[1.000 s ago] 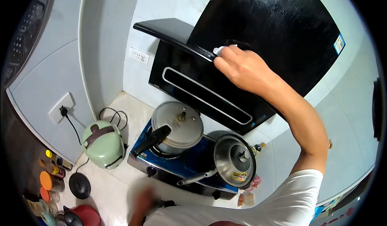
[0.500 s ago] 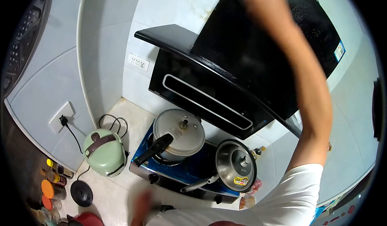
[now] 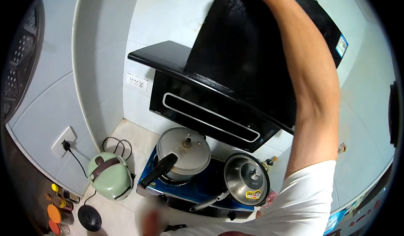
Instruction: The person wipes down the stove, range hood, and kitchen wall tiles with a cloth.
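My right arm [image 3: 309, 76] reaches up across the black range hood [image 3: 240, 55], its wrist at the top edge of the view. The right hand lies beyond that edge, so its fingers and anything in it are hidden. The hood's dark upper face has shiny, wet-looking patches. Low in the view, my left hand [image 3: 152, 222] is a smeared shape in front of the gas stove [image 3: 176, 198]. Its fingers cannot be made out. Nearest to it is the stove's front edge, below a pressure cooker [image 3: 185, 149] with a black handle.
A lidded steel pan [image 3: 247, 179] sits on the right burner. To the left stand a green rice cooker [image 3: 110, 176], a black lid [image 3: 89, 218] and several seasoning jars [image 3: 59, 213]. Wall sockets [image 3: 137, 82] are beside the hood, whose ledge [image 3: 162, 55] juts out.
My right hand has moved up out of view from the hood's upper face. The whole scene has shifted slightly down and left. My left hand stays low and blurred.
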{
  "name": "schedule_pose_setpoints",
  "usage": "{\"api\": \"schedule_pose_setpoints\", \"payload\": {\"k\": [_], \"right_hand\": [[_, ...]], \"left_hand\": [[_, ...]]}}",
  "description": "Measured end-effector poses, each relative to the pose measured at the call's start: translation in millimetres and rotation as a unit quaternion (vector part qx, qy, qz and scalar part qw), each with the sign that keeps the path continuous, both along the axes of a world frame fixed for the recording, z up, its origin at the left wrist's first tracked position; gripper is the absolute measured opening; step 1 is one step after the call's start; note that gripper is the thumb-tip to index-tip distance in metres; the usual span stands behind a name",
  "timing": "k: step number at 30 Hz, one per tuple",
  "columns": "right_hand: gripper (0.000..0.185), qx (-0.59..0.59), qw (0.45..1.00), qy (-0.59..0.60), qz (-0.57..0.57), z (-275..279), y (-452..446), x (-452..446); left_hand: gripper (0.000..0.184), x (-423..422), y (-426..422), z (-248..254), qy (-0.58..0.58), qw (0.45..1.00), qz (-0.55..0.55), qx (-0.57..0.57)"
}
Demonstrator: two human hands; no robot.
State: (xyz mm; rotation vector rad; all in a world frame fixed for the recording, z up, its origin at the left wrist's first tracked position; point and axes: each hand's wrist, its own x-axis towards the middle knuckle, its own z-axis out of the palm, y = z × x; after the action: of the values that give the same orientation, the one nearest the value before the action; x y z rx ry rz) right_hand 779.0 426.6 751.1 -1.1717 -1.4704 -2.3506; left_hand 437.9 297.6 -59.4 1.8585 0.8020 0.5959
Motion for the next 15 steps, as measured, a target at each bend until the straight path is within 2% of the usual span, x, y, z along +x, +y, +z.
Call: {"api": "schedule_pose_setpoints", "payload": {"k": [1, 2, 4, 8, 10, 11, 13, 15], "right_hand": [[0.004, -0.001, 1.000, -0.006, -0.028, 0, 1, 2], [0.004, -0.004, 0.998, -0.010, -0.057, 0, -2, 4], [0.006, -0.020, 0.997, 0.018, -0.073, -5, -30, 1], [0.009, -0.008, 0.994, 0.086, -0.072, -14, -129, 8], [0.010, 0.064, 0.974, 0.023, -0.217, 2, -212, 83], [0.012, 0.105, 0.969, 0.071, -0.211, -9, -234, 86], [0.014, 0.143, 0.961, 0.120, -0.204, -21, -242, 81], [0.016, 0.149, 0.966, 0.097, -0.187, -21, -222, 78]], "left_hand": [[0.032, 1, 2, -11, 0.036, 0.999, -0.011, -0.021], [0.032, 3, 3, 10, 0.037, 0.999, -0.016, -0.017], [0.032, 6, -2, 69, 0.032, 0.987, 0.001, -0.158], [0.032, 3, 2, 56, 0.024, 0.990, -0.021, -0.137], [0.033, 3, 9, 43, 0.007, 0.986, -0.019, -0.168], [0.033, 4, 13, 39, 0.005, 0.986, -0.021, -0.165], [0.034, 3, 17, 34, 0.003, 0.978, -0.033, -0.205], [0.035, 1, 20, 77, 0.033, 0.982, -0.044, -0.179]]}}
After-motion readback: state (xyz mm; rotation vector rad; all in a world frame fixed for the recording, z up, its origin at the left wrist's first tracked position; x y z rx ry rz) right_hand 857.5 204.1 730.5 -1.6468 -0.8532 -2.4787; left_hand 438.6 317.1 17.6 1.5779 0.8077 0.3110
